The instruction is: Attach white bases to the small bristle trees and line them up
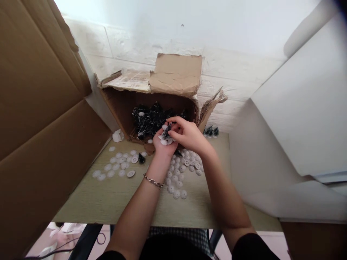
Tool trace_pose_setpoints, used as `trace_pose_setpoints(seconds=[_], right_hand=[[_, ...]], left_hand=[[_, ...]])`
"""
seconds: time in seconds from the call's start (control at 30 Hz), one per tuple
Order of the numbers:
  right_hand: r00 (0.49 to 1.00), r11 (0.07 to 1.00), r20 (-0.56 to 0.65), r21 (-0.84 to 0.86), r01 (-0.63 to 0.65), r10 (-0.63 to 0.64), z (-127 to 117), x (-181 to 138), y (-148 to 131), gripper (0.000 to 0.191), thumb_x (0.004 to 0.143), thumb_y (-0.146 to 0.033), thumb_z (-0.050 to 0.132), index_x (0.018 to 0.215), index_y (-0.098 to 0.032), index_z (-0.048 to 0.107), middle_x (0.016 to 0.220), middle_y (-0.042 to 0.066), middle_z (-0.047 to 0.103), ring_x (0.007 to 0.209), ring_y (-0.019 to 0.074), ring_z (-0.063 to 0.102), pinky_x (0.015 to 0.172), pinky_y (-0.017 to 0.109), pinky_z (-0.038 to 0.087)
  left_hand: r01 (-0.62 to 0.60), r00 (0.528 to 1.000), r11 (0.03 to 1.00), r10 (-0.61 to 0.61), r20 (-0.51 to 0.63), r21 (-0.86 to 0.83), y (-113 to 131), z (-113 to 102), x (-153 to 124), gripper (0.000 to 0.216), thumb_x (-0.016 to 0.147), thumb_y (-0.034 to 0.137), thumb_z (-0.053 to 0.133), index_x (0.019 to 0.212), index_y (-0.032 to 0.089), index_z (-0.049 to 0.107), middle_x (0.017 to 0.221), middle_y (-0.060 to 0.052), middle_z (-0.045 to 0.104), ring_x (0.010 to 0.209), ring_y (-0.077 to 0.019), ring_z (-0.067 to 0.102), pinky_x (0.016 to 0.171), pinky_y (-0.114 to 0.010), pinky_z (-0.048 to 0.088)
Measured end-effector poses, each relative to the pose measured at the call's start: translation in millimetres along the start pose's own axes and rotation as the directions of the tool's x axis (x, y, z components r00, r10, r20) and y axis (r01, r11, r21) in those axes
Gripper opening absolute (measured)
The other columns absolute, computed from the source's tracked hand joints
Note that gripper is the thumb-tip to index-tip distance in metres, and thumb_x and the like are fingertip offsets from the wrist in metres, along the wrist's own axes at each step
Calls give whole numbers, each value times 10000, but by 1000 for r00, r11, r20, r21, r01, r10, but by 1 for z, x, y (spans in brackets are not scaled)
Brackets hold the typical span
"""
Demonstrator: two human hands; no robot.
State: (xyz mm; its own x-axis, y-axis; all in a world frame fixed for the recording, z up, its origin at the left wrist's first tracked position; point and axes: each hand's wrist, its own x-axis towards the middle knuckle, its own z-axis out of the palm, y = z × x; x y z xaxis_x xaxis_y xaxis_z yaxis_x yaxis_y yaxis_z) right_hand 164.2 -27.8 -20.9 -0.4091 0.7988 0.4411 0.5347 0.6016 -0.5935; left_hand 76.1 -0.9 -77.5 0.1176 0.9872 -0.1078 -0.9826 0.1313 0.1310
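My left hand [162, 146], with a chain bracelet at the wrist, is cupped around several small white discs [165, 141]. My right hand [187, 135] pinches a small dark bristly tree-like piece [167, 130] right above those discs. Both hands meet just in front of the torn cardboard box [122, 104], which lies on its side and holds a heap of the same dark pieces [150, 119]. More white discs [179, 173] lie scattered on the table under my wrists, and another group [119, 167] lies to the left.
The pale wooden table [108, 198] stands against a white wall. A large brown cardboard sheet [35, 119] rises on the left, white panels [298, 119] on the right. Two dark pieces [211, 131] sit right of the box, one [141, 158] among the left discs.
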Motion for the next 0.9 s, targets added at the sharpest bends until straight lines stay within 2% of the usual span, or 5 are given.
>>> trace_pose_setpoints(seconds=[0.5,0.9], right_hand=[[999,1000,25,-18,-21,22,1,1,3,346,680,-180,458,1025,-203,479,699,-33,559,620,75,494,623,212,378],[1000,1000,17,-15,-24,24,1,0,3,347,687,-182,452,1032,-201,478,709,-29,560,615,74,492,615,211,379]], left_hand=[[2,998,1000,-1,-60,6,1,-2,2,163,698,140,363,668,143,523,626,-22,570,659,-123,572,699,-258,432],[-7,999,1000,9,-48,24,0,-4,3,174,704,147,356,657,146,524,619,-20,578,647,-114,575,686,-244,440]])
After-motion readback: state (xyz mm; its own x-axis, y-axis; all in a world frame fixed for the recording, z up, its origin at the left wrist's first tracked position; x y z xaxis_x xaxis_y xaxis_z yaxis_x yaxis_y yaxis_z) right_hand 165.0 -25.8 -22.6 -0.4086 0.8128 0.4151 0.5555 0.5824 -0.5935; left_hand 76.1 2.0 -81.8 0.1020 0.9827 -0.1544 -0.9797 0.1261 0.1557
